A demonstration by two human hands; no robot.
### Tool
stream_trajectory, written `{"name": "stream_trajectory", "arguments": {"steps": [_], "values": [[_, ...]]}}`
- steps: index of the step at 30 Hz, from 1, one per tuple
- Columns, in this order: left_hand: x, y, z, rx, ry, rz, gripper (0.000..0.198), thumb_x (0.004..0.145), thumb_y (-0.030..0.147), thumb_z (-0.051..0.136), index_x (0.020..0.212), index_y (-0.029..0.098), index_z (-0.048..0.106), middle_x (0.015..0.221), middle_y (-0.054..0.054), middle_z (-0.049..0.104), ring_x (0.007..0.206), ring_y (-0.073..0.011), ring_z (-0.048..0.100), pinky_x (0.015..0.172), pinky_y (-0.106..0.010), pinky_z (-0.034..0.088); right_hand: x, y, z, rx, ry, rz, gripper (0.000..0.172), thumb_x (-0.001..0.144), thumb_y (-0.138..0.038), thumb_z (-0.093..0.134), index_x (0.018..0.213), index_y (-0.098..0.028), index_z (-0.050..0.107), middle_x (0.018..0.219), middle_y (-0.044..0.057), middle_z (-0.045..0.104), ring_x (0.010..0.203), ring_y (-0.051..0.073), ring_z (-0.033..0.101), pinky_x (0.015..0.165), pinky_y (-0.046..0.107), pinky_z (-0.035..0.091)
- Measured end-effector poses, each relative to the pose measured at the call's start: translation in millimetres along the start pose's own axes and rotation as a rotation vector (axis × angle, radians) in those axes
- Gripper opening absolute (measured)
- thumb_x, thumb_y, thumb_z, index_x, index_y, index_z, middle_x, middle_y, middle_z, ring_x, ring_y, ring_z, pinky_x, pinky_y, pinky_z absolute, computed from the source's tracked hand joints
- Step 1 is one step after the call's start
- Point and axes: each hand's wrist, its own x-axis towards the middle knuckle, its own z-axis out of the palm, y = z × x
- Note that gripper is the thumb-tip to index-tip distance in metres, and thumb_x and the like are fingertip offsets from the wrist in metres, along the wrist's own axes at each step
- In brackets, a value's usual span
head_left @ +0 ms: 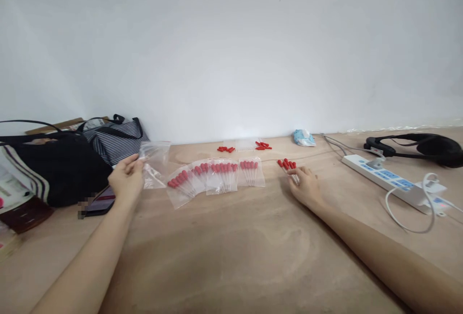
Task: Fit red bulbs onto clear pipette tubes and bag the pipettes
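Observation:
My left hand (126, 178) pinches the edge of a clear plastic zip bag (155, 163) at the left of the table. On the right, my right hand (306, 187) closes its fingers round the thin clear stems of several red-bulbed droppers (286, 163); the fingers partly hide the stems. Between the hands lies an overlapping row of clear bags, each with red-bulbed droppers inside: a tilted bag (181, 186) at the left, a middle bag (222, 176) and a right-hand bag (249, 171). Farther back, loose droppers lie in a left group (226, 149) and a right group (263, 145).
At the left are a black bag (68, 164), a striped bag (115, 140) and a phone (103, 202). A blue-and-white packet (304, 138) lies near the wall. A white power strip (383, 176) with cables and a black headset (412, 147) occupy the right.

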Motion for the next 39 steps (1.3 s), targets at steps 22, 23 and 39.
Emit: {"name": "stream_trajectory", "arguments": {"steps": [22, 23, 39], "values": [[-145, 53, 19.2, 0.094, -1.317, 0.790, 0.040, 0.087, 0.033, 0.039, 0.127, 0.031, 0.037, 0.137, -0.001, 0.032, 0.127, -0.0221, 0.024, 0.104, -0.047, 0.017, 64, 17, 5, 0.057, -0.430, 0.527, 0.007, 0.061, -0.016, 0.058, 0.064, -0.012, 0.063, 0.049, 0.013, 0.059, 0.058, 0.025, 0.061, 0.051, 0.028, 0.039], [-146, 52, 19.5, 0.105, -1.319, 0.784, 0.040, 0.088, 0.034, 0.038, 0.127, 0.031, 0.036, 0.137, -0.001, 0.031, 0.128, -0.0220, 0.023, 0.104, -0.047, 0.017, 63, 16, 3, 0.083, -0.408, 0.520, 0.011, 0.063, -0.019, 0.058, 0.070, -0.012, 0.064, 0.052, 0.013, 0.060, 0.061, 0.025, 0.061, 0.052, 0.027, 0.040], [-152, 60, 31.2, 0.081, -1.215, 0.714, 0.043, 0.082, 0.021, 0.043, 0.125, 0.028, 0.041, 0.142, 0.000, 0.020, 0.130, -0.0242, 0.014, 0.103, -0.045, 0.022, -19, -44, -18, 1.118, -0.376, 0.415, 0.070, 0.068, -0.028, 0.052, 0.128, -0.024, 0.016, 0.061, -0.004, 0.048, 0.050, 0.013, 0.052, 0.048, 0.028, 0.046]]}}
